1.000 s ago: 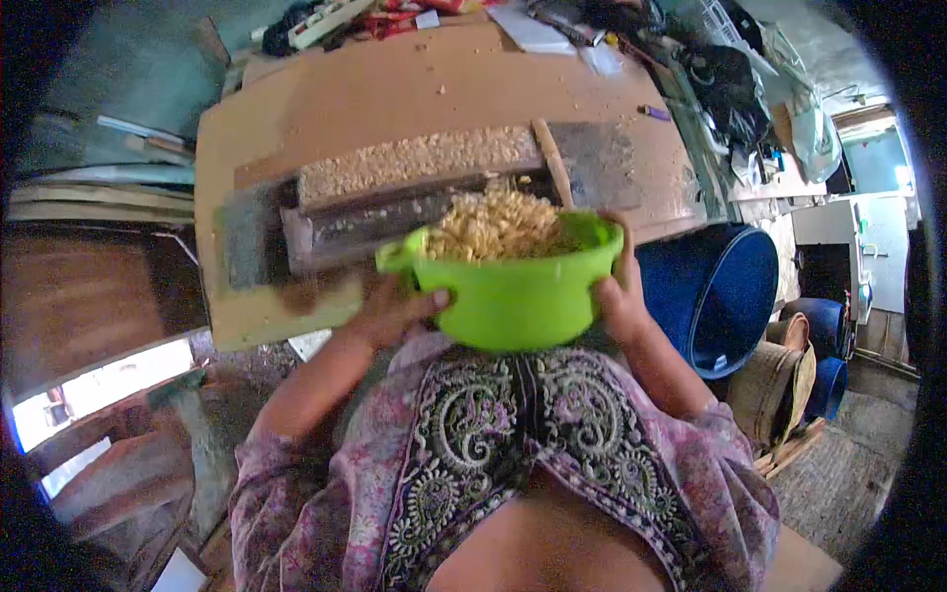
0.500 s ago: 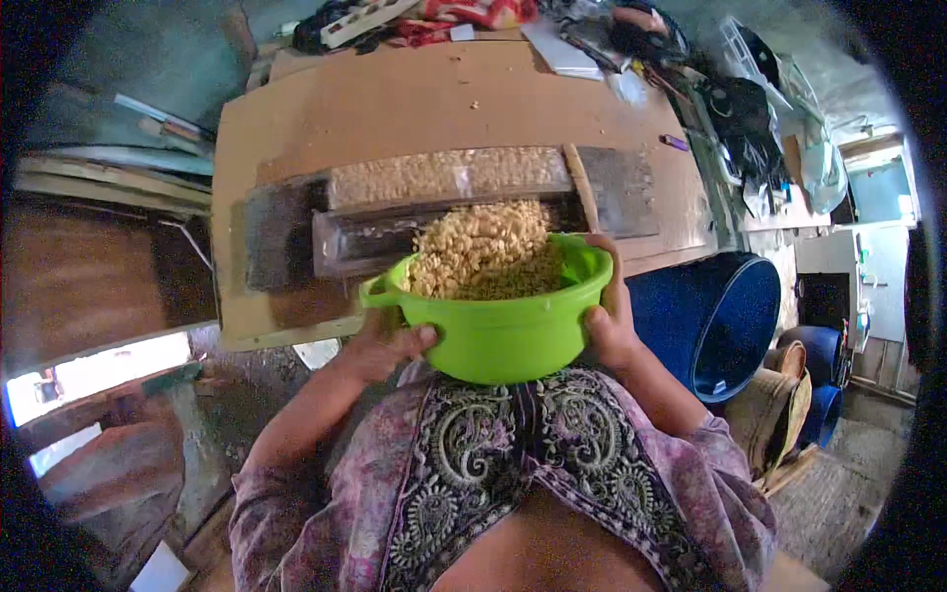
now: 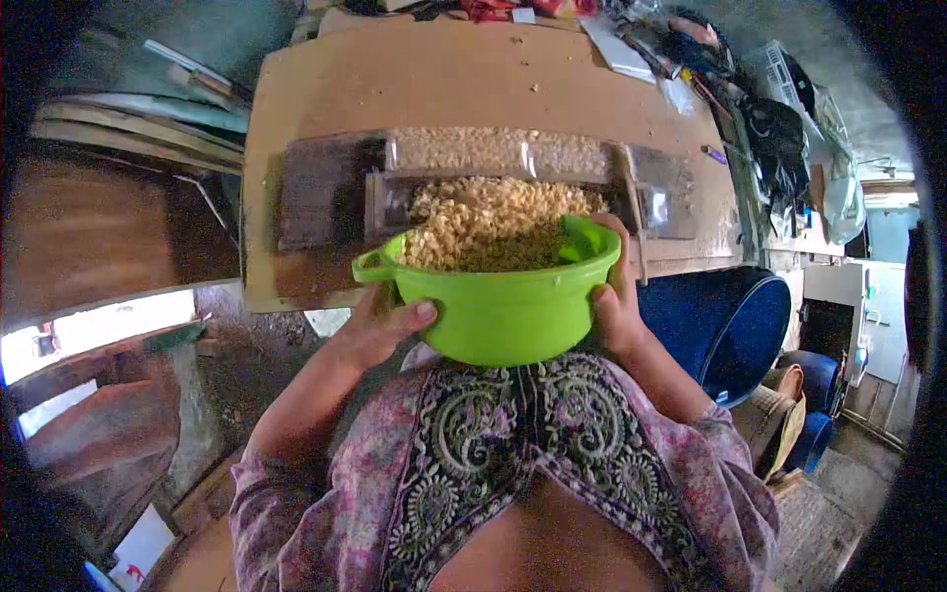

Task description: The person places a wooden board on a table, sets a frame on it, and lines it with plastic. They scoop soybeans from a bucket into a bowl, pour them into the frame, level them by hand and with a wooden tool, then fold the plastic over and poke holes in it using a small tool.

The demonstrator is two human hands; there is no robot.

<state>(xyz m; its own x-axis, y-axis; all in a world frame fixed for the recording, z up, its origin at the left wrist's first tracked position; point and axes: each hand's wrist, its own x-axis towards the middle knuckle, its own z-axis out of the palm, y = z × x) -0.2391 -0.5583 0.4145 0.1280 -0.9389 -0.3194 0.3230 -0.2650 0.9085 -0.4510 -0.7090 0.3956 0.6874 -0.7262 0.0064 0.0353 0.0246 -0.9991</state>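
Note:
A green plastic bowl [image 3: 508, 316] is held between my two hands, tilted away from me over the table's front edge. My left hand [image 3: 380, 326] grips its left side below the loop handle, thumb on the outer wall. My right hand [image 3: 617, 296] is wrapped round the right side. Pale, small, nut-like pieces [image 3: 483, 232] fill the bowl and reach past its far rim into a long shallow trough [image 3: 375, 202]; I cannot make out their exact kind. More of them show under a shiny clear strip [image 3: 454, 150] behind.
The trough lies on a brown table [image 3: 464, 74], with a wooden strip [image 3: 631, 197] at its right end. Clutter and bags [image 3: 774, 148] line the table's right side. A blue barrel [image 3: 715, 316] stands at right. A purple lighter-like object [image 3: 714, 154] lies on the table.
The bowl has tipped further forward and sits slightly nearer the trough. The pieces have spread wider to the right inside the trough. Both hands keep their hold, and the camera view has shifted.

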